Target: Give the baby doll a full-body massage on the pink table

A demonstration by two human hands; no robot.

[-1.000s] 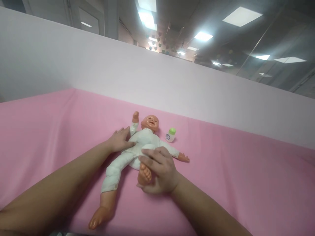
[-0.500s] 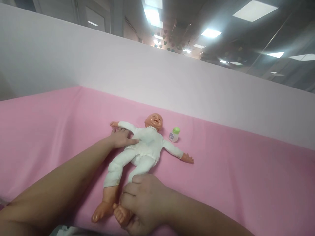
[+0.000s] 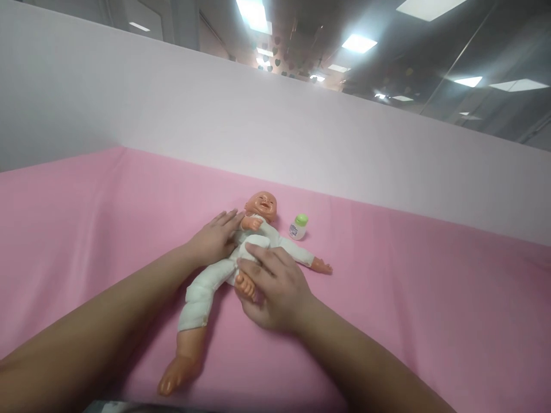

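Note:
A baby doll (image 3: 264, 232) in a white cloth suit lies on its back, its head toward the far wall. My left hand (image 3: 217, 238) lies against the doll's side and bent arm, fingers stretched out, with the thumb hidden. That arm is folded over the chest, its small plastic hand near the chin. My right hand (image 3: 278, 287) holds the doll's other leg, bent up over the belly; the bare foot (image 3: 245, 285) pokes out between thumb and fingers. The straight leg (image 3: 196, 312) points toward me, and the far arm (image 3: 299, 252) is spread outward.
Beside the doll's head stands a small clear bottle (image 3: 298, 228) with a green cap. Everything rests on a pink padded surface (image 3: 387, 298), bordered by a white wall (image 3: 279, 132). Above the wall show glass and ceiling lights.
My right hand has moved up and away from me, bending the doll's leg over its belly. My left hand has shifted toward the chest, and the doll's near arm is now folded across it.

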